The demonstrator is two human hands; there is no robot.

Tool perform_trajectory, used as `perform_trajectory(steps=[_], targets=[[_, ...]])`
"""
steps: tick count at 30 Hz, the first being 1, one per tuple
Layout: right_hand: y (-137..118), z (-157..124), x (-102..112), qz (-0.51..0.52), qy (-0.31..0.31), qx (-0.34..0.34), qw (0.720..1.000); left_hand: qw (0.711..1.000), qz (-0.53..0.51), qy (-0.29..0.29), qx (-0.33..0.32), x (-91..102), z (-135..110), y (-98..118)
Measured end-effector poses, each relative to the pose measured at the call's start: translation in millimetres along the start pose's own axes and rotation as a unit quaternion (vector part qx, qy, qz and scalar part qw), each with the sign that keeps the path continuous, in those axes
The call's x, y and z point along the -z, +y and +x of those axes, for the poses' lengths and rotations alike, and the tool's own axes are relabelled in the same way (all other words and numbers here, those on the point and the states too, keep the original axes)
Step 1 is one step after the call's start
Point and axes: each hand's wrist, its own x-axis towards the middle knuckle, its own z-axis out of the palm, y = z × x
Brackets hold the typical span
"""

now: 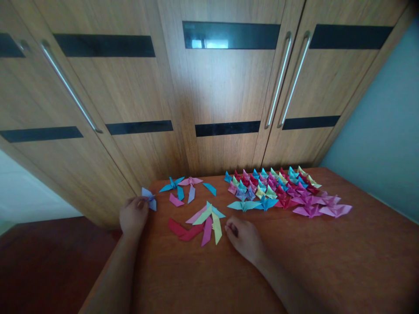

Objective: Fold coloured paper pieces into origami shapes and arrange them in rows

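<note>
At the table's left edge my left hand pinches a pale lavender origami crane, its paper wings showing past the fingertips. My right hand rests curled on the table, fingers closed; whether anything is in them I cannot make out. Just left of it lies a loose pile of folded paper pieces in pink, yellow, green and blue, with red folded pieces beside it. Behind the pile sit a blue paper crane and a pink paper crane, with a few loose folded pieces near them.
Many colourful paper cranes stand in close rows at the back right of the brown table. Larger pink and magenta cranes form their right end. A wooden wardrobe with metal handles rises behind the table. A wall borders the right.
</note>
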Motion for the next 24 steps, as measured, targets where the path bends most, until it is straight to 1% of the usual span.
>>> perform_trajectory(steps=[2, 4, 5, 7, 8, 10, 12, 15, 17, 19, 24], targets=[[-0.3, 0.2, 0.4, 0.0, 0.005, 0.002, 1.0, 1.0, -0.006, -0.002, 0.006, 5.0, -0.3, 5.9], [-0.8, 0.4, 0.8, 0.003, 0.014, -0.005, 1.0, 0.999, -0.035, -0.015, 0.019, 10.6, -2.7, 17.5], [-1.4, 0.4, 0.8, 0.01, 0.019, -0.009, 1.0, 0.998, -0.061, -0.021, 0.023, 13.5, -5.5, 26.2], [-3.9, 0.1, 0.4, 0.039, 0.028, -0.016, 0.999, 0.99, -0.141, -0.026, 0.001, 18.8, -15.0, 49.6], [-5.9, -0.4, -0.1, 0.063, 0.029, -0.017, 0.997, 0.982, -0.182, -0.038, -0.023, 21.2, -22.1, 63.8], [-11.1, -2.2, -1.9, 0.12, 0.029, -0.015, 0.992, 0.971, -0.221, -0.05, -0.071, 25.9, -40.1, 94.4], [-17.1, -4.5, -4.3, 0.173, 0.025, -0.012, 0.985, 0.956, -0.246, -0.069, -0.144, 30.2, -61.4, 123.4], [-24.3, -7.0, -7.2, 0.228, 0.022, -0.012, 0.973, 0.928, -0.27, -0.1, -0.236, 35.4, -91.8, 154.5], [-25.8, -6.8, -8.0, 0.259, 0.031, -0.019, 0.965, 0.912, -0.269, -0.121, -0.285, 37.4, -106.8, 165.6], [-24.1, -5.1, -8.2, 0.284, 0.046, -0.037, 0.957, 0.901, -0.266, -0.138, -0.313, 38.3, -116.6, 171.0], [-12.8, -0.1, -7.2, 0.303, 0.056, -0.08, 0.948, 0.874, -0.292, -0.161, -0.354, 40.9, -123.1, 172.7]])
